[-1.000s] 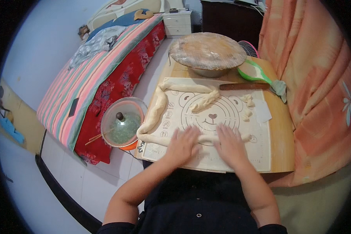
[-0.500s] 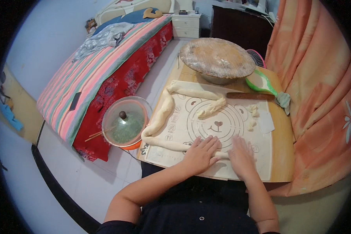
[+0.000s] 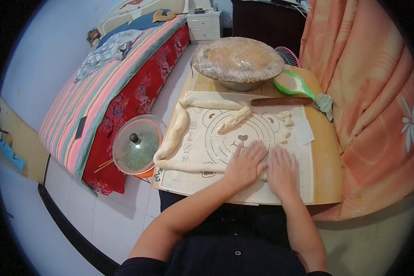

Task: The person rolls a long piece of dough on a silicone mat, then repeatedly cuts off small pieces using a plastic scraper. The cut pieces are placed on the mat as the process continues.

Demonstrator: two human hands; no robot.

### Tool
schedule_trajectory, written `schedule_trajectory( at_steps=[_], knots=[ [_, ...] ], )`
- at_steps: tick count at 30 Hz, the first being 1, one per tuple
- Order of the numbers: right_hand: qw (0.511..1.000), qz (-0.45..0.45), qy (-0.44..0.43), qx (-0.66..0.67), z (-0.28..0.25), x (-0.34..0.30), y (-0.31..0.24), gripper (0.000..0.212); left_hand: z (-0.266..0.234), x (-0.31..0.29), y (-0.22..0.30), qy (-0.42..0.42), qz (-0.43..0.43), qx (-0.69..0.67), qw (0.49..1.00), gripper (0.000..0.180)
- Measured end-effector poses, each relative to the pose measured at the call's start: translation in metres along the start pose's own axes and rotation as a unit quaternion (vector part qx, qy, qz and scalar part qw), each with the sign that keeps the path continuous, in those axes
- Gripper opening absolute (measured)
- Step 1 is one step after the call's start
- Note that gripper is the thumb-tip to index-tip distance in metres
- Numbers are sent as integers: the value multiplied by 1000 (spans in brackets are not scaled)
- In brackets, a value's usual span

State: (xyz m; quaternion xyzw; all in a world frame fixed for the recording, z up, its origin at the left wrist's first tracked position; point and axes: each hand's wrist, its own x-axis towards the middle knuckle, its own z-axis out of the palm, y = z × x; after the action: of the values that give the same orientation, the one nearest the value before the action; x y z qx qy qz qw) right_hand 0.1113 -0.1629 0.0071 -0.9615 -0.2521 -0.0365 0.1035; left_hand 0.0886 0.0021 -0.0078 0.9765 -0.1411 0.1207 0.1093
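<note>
A long rope of pale dough [image 3: 172,135] loops around a baking mat [image 3: 299,181] printed with a bear face. Its near stretch runs beneath my hands. My left hand [image 3: 247,166] lies flat over the rope, fingers stretched forward. Beside it, my right hand [image 3: 282,172] also rests flat, fingers extended. A narrow gap parts the two hands, and the piece of dough under them is mostly hidden. Beyond the mat's bear ears, the rope's far end points inward. Small dough scraps [image 3: 286,118] lie toward the right of the mat.
At the table's back stands a pot under a round floury board [image 3: 237,60]. A knife [image 3: 280,101], a green scoop [image 3: 294,85] and a white scraper [image 3: 303,132] lie nearby. Left of the table is a glass-lidded bowl [image 3: 138,145] with chopsticks. An orange curtain [image 3: 363,115] hangs right.
My left hand has slid right along the rope toward my right hand, closing the gap where dough showed between them. The whole view has shifted, so the table appears farther left.
</note>
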Motion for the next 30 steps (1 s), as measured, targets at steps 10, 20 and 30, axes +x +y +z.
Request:
schedule_trajectory(
  at_steps=[10,20,30],
  knots=[
    [995,-48,-85,24,-17,-87,-16,60,-14,-58,22,-66,63,-53,994,56],
    [996,-50,-65,47,-15,-56,-8,56,-4,-40,10,-63,40,-69,995,64],
    [999,42,-4,24,-8,19,24,55,0,22,-14,-50,-53,21,997,59]
  ],
)
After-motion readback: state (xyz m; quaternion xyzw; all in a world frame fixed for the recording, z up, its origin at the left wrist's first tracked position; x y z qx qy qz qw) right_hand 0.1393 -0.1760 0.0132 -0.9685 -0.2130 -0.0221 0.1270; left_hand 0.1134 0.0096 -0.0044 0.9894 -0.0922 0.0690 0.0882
